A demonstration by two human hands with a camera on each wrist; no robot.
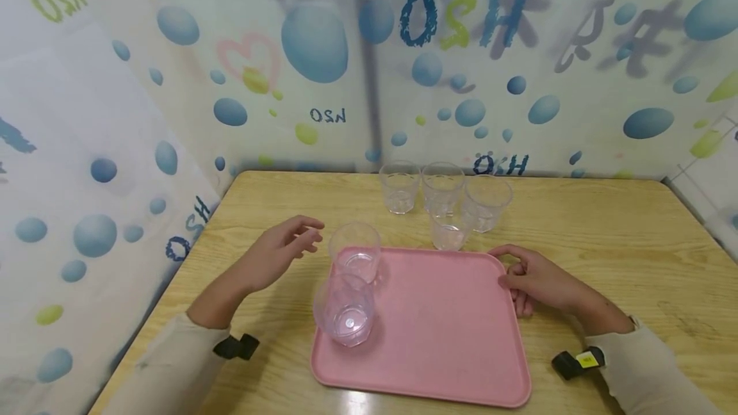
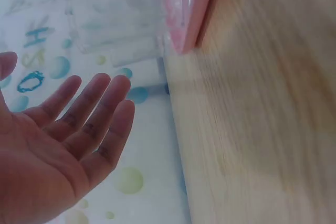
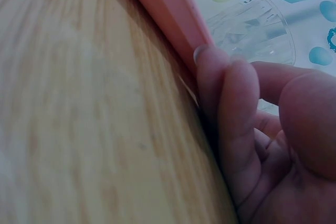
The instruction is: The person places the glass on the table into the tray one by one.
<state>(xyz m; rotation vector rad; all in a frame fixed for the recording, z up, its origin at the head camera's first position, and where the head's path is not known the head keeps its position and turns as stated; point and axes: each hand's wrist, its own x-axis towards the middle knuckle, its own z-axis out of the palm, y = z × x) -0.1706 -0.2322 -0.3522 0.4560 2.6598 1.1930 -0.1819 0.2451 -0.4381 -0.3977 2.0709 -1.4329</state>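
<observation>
A pink tray point(image 1: 444, 332) lies on the wooden table. Two clear plastic cups stand upright along its left side, the nearer cup point(image 1: 348, 316) in front of the farther cup point(image 1: 355, 258). My left hand point(image 1: 282, 252) hovers left of the farther cup, its fingers loosely bent and holding nothing. In the left wrist view that hand point(image 2: 73, 140) shows its palm and spread fingers, apart from the tray. My right hand point(image 1: 539, 280) grips the tray at its far right corner, thumb on the rim. The right wrist view shows fingertips point(image 3: 210, 59) against the tray's side point(image 3: 173, 14).
Several more clear cups stand behind the tray: one cup point(image 1: 450, 229) close to its back edge, others such as the left cup point(image 1: 400, 187) and right cup point(image 1: 487, 200) in a row near the wall. Printed sheeting point(image 1: 346, 133) encloses the table point(image 1: 605, 229) at the back and left.
</observation>
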